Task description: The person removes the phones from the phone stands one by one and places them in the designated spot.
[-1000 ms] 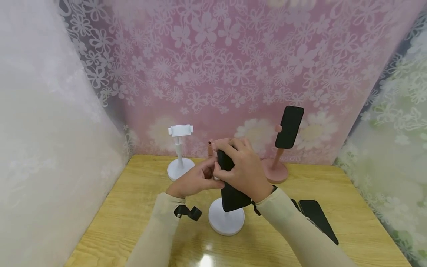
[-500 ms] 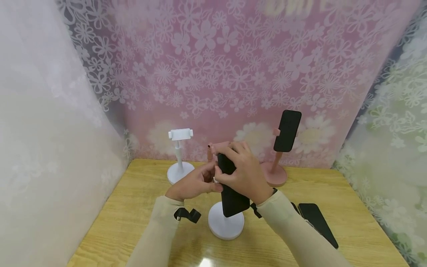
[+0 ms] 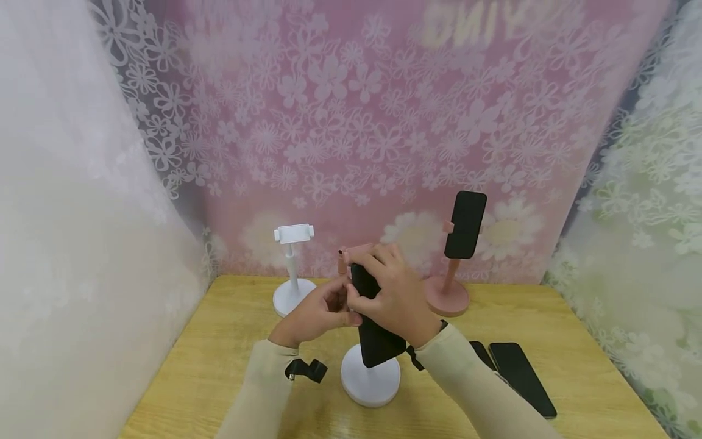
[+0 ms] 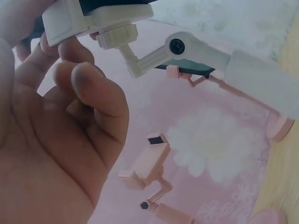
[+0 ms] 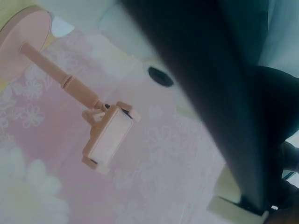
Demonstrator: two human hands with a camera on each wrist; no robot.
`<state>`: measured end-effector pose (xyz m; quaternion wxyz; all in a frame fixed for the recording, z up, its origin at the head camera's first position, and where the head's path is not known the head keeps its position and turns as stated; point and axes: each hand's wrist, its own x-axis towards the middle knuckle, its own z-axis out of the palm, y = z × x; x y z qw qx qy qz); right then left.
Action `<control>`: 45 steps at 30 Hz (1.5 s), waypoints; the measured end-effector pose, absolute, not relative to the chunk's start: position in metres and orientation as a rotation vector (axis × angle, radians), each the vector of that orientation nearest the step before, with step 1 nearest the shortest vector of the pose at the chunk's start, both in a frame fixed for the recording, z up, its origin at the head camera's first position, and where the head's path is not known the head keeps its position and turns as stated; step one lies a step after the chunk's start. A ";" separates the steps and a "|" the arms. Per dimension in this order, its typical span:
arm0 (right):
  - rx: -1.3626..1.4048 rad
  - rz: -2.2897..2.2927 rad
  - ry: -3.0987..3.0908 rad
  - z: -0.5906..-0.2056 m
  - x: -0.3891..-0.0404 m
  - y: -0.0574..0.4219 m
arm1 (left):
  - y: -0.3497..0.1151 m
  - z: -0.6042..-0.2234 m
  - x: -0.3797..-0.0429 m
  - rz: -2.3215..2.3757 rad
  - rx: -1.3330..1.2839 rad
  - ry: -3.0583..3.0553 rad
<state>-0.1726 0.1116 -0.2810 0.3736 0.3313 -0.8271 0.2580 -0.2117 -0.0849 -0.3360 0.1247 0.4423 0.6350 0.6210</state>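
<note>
A black phone (image 3: 378, 344) stands tilted at the white phone stand in front, whose round base (image 3: 370, 390) rests on the table. My right hand (image 3: 397, 299) grips the phone from its right side, thumb and fingers across it. At the phone's left edge my left hand (image 3: 315, 312) pinches the stand's white clamp (image 4: 70, 23). The left wrist view shows curled fingers under the clamp and the jointed white arm (image 4: 201, 51) leading away from it. Seen from the right wrist, the phone's dark side (image 5: 201, 88) is close and blurred, and most of the right hand is hidden.
Behind the hands is a pink phone stand (image 5: 110, 140) with a bare clamp. Another pink stand (image 3: 446, 296) holds a phone (image 3: 466, 225) at the back right. A white stand (image 3: 294, 234) is at back left. Dark phones (image 3: 523, 378) lie on the right of the table (image 3: 219, 353).
The head view has tilted up, so everything sits lower in it. Both hands keep their hold at the phone and clamp, with hardly any visible shift.
</note>
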 end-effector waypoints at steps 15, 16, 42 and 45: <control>0.796 0.707 -2.109 -0.291 -0.171 0.111 | -0.086 -0.335 -0.195 1.792 1.253 2.142; 0.791 0.707 -2.106 -0.292 -0.170 0.112 | -0.087 -0.335 -0.194 1.782 1.254 2.164; 0.969 0.617 -1.745 -0.325 -0.168 0.120 | -0.076 -0.337 -0.173 1.780 1.129 2.431; 0.999 0.625 -1.713 -0.326 -0.155 0.120 | -0.072 -0.337 -0.170 1.771 1.115 2.486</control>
